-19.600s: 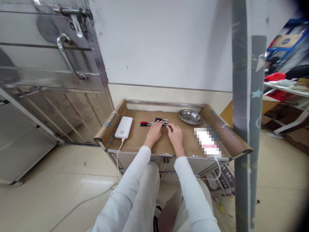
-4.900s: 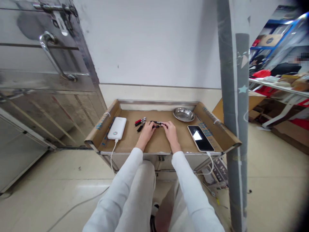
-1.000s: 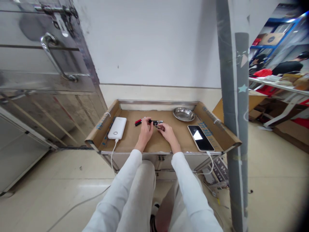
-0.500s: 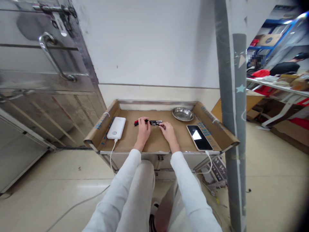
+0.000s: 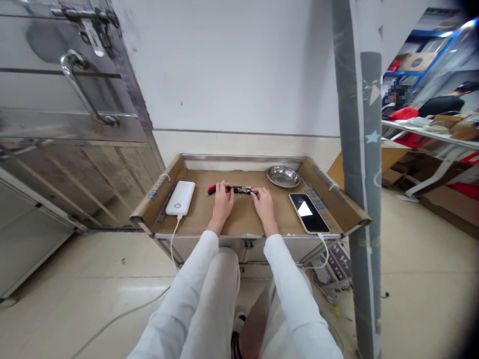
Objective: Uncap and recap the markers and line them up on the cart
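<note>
My left hand (image 5: 223, 203) is closed, thumb and fingers pinching the slim black, pen-like sticks (image 5: 241, 190) at their left part. A red end (image 5: 212, 189) sticks out to the left of those fingers. At the opposite end my right hand (image 5: 264, 204) is closed too, its thumb and fingertips touching the sticks' right tip. The sticks lie crosswise at the middle of the cardboard-lined tray top (image 5: 239, 222). Their exact number and kind are too small to tell, and the fingers hide part of them.
A white power bank (image 5: 181, 197) with a cable lies on the left. On the right are a phone (image 5: 309, 213) with a cable and, farther back, a round metal dish (image 5: 283, 176). Raised cardboard sides edge the top. A grey-wrapped pole (image 5: 364, 199) stands at the right.
My right hand has shifted slightly to the right, its fingertips now at the sticks' right end. The left hand has hardly moved.
</note>
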`<action>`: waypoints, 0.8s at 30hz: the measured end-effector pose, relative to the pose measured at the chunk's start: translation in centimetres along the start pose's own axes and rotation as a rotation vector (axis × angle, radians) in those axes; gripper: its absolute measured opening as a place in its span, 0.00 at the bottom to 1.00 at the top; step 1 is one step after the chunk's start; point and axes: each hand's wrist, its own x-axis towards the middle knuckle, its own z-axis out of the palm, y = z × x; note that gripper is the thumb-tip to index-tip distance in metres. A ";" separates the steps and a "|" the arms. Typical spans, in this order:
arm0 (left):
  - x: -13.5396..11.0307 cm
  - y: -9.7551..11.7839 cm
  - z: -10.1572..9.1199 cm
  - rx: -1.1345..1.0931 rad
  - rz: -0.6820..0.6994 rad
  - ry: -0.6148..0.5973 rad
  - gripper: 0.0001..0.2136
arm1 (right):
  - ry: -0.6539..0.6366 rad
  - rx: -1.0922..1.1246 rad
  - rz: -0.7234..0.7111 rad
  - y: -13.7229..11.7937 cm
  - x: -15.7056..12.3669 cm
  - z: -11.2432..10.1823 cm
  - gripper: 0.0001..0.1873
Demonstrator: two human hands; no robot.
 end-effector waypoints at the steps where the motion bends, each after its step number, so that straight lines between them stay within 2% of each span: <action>1: 0.0 0.0 0.0 -0.005 -0.009 0.007 0.04 | 0.001 -0.006 0.003 0.0 0.0 0.0 0.10; 5: 0.0 0.1 -0.1 0.015 -0.023 0.009 0.03 | -0.028 -0.011 -0.009 -0.3 0.0 -0.1 0.10; 10: 0.1 0.3 -0.2 0.103 -0.051 0.087 0.03 | -0.142 -0.068 -0.098 -1.0 0.3 -0.1 0.11; 16: 0.1 0.4 -0.2 0.120 -0.043 0.072 0.02 | -0.220 -0.205 -0.156 -1.7 0.8 0.1 0.10; 24: 0.0 -0.1 0.0 0.102 -0.041 0.061 0.02 | -0.223 -0.192 -0.232 -1.9 0.7 0.4 0.10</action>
